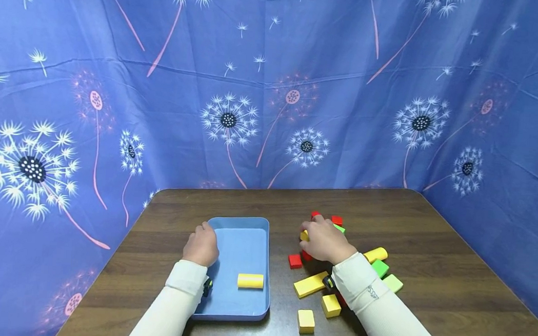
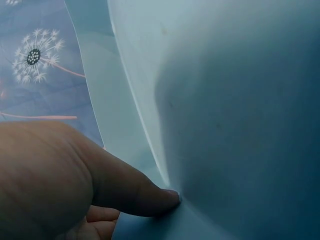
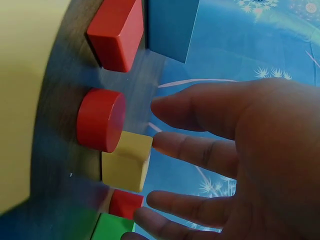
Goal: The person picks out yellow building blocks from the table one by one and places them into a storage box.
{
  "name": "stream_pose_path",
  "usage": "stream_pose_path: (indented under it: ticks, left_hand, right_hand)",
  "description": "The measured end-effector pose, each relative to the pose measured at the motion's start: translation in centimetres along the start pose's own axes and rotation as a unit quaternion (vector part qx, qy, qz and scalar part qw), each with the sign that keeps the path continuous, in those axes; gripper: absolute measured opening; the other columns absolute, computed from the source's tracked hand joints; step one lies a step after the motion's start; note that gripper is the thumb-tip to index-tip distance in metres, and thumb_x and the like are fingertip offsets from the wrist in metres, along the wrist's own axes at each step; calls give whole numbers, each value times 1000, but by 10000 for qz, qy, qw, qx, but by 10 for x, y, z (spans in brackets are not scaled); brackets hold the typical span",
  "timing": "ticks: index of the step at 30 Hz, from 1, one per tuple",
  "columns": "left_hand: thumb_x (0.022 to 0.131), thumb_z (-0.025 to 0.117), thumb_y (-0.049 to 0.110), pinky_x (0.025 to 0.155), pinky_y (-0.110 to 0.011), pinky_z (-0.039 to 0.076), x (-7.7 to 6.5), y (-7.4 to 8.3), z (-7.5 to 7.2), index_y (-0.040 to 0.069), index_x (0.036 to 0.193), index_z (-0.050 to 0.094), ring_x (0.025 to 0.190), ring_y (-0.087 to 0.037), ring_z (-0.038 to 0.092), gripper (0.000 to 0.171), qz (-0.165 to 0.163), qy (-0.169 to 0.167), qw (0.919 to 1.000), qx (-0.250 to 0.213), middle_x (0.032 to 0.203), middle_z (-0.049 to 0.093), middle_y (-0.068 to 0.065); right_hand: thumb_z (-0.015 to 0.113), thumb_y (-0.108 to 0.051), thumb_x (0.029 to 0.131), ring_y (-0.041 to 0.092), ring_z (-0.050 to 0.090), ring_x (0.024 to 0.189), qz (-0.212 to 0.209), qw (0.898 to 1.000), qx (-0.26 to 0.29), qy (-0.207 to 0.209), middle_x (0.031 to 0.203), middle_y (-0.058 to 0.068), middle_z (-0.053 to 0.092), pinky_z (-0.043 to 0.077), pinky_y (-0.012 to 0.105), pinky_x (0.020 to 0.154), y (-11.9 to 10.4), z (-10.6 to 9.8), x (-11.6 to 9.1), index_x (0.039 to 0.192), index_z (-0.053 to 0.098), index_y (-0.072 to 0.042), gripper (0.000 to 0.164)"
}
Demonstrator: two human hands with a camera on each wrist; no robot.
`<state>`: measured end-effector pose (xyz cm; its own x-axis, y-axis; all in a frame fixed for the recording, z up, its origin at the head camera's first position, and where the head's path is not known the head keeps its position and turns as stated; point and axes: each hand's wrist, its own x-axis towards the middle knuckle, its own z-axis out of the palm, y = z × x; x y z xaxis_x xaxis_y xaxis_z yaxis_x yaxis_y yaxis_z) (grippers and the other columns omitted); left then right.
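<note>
A blue cloth printed with white and pink dandelions (image 1: 276, 45) hangs behind and beside the dark brown wood-grain table (image 1: 449, 251) on my head feed. On the table's left half I have a shallow, rounded blue rectangular tray (image 1: 241, 246), with a glossy yellow cylinder (image 1: 250, 281) lying on its floor near the right wall.

My left hand (image 1: 201, 244) grips the tray's left wall; the left wrist feed shows the thumb pressed over the rim and other fingers outside.

My right hand (image 1: 326, 239) is over the scattered blocks, to the right of the tray. The right wrist feed shows its thumb and fingers spread apart, gripping nothing, around a matte yellow cube (image 3: 127, 162). The index fingertip is right at the cube's edge; I cannot tell whether it touches. Beside that cube stand a short red cylinder (image 3: 100, 120) and a green block (image 3: 114, 227).

Nearer the front edge I see a long flat yellow block (image 1: 311, 284) and a front yellow cube (image 1: 306, 322). A small red block (image 1: 295, 261) sits between tray and right hand; a light green block (image 1: 393, 283) lies beside the right sleeve (image 1: 385, 314).
</note>
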<state>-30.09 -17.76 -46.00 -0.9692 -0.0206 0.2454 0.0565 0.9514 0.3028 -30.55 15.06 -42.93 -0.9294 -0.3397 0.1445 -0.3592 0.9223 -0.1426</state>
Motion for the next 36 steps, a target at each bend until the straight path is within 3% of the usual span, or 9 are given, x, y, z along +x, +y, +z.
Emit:
stream_pose_path:
  ticks: [13, 20, 25, 36]
  left_hand:
    - [81, 62, 2, 61, -54, 53, -5, -2, 1, -14, 110, 43, 77, -39, 56, 38, -151, -140, 9998, -17, 93, 53, -25]
    - [80, 62, 1, 62, -56, 53, -6, -1, -1, -16, 111, 43, 79, -41, 56, 40, -69, -110, 9999, -24, 93, 53, -26]
    - [80, 62, 0, 59, -54, 53, -6, 1, -1, -14, 106, 45, 74, -39, 57, 34, -71, -25, 10000, -8, 87, 52, -23]
    - [81, 62, 1, 60, -55, 53, -6, -3, 4, -15, 110, 44, 77, -40, 57, 38, -67, -14, 10000, -48, 92, 53, -25]
  right_hand:
    - [71, -27, 81, 24, 54, 89, -241, 9992, 297, -118, 106, 6, 59, 51, 38, 69, 0, 6, 1, 115, 64, -14, 37]
    - [70, -27, 82, 20, 56, 93, -251, 9991, 298, -187, 111, 6, 60, 52, 38, 72, 1, 10, 0, 117, 63, -14, 38]
    - [69, -22, 83, 19, 56, 91, -268, 9984, 451, -193, 109, 7, 62, 51, 38, 71, 1, 9, 0, 115, 64, -12, 34]
    - [70, -12, 79, 17, 56, 87, -258, 9983, 522, -46, 101, 5, 64, 52, 36, 69, 1, 11, -2, 108, 66, -11, 29]
